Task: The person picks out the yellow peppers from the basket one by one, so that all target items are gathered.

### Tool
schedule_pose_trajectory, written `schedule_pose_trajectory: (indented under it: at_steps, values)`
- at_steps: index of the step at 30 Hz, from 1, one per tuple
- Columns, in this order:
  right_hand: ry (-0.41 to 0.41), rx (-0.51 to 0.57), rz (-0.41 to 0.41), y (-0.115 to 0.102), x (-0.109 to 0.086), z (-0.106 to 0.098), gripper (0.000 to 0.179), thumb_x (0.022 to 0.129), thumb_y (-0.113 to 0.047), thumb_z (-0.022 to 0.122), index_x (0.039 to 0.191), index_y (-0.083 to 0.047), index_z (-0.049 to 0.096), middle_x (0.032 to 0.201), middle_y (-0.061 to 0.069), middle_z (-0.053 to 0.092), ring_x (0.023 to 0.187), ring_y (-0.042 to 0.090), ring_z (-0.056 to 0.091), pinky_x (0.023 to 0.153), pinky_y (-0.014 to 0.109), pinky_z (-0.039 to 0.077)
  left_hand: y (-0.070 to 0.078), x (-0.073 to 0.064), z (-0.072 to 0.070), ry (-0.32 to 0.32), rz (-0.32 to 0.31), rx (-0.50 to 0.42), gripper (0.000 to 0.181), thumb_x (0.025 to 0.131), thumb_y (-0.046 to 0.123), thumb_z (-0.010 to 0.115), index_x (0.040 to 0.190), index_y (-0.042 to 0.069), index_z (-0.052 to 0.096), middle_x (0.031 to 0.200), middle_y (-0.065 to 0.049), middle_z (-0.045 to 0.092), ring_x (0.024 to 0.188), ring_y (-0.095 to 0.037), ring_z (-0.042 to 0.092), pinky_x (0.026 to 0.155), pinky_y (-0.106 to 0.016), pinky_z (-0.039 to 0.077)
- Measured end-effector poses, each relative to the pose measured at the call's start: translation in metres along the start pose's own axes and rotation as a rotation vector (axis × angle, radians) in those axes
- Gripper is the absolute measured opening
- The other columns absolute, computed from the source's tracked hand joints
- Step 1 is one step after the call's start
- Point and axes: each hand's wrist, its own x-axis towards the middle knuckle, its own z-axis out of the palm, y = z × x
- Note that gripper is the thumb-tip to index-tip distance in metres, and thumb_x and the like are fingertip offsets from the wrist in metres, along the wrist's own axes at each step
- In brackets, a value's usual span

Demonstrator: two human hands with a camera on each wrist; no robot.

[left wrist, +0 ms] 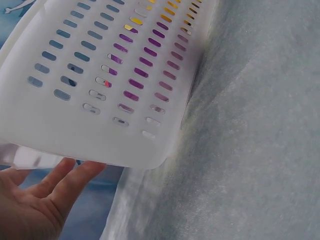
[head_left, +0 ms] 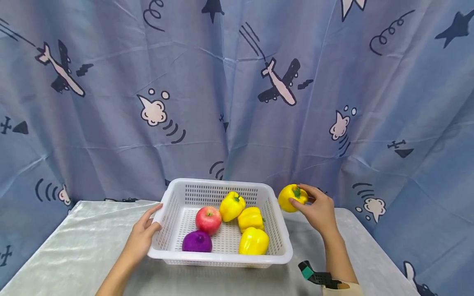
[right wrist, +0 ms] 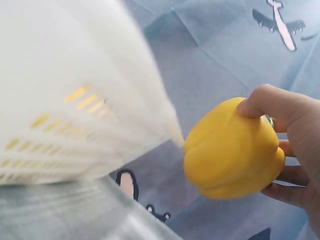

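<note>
My right hand [head_left: 319, 208] grips a yellow bell pepper [head_left: 291, 198] with a green stem, in the air just past the right rim of a white plastic basket [head_left: 222, 258]. In the right wrist view the thumb lies on top of the pepper [right wrist: 232, 150], and other fingers show behind it. My left hand [head_left: 142, 235] touches the basket's left rim with fairly straight fingers; in the left wrist view the fingertips [left wrist: 92, 166] meet the rim. Inside the basket sit several yellow bell peppers [head_left: 254, 241], a red apple [head_left: 208, 220] and a round purple item [head_left: 197, 241].
The basket stands on a table with a pale cloth [head_left: 55, 246]. Behind the table hangs a blue curtain [head_left: 207, 98] printed with planes. On the right forearm is a black strap [head_left: 318, 277] with a green patch.
</note>
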Motion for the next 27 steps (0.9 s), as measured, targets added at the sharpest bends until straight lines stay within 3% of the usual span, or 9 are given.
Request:
schedule_pose_trajectory:
  at_steps: [13,27]
  values:
    - [-0.058,-0.082,0.086,0.029,0.001,0.014,0.055,0.084,-0.024,0.081,0.130,0.002,0.064,0.133,0.028,0.063,0.119,0.045,0.062,0.098,0.054,0.054,0.002,0.002,0.000,0.005,-0.006,-0.020,0.064,0.093,0.003,0.044,0.156,0.011,0.035,0.137,-0.034,0.057,0.098,-0.021,0.067,0.072,-0.029,0.057]
    - [-0.100,-0.110,0.152,0.053,-0.005,0.030,0.057,0.085,-0.028,0.079,0.131,0.002,0.063,0.132,0.028,0.063,0.121,0.045,0.061,0.100,0.055,0.052,0.001,0.000,0.000,0.003,-0.010,-0.038,0.064,0.094,0.002,0.044,0.156,0.011,0.034,0.141,-0.035,0.054,0.100,-0.024,0.068,0.072,-0.030,0.057]
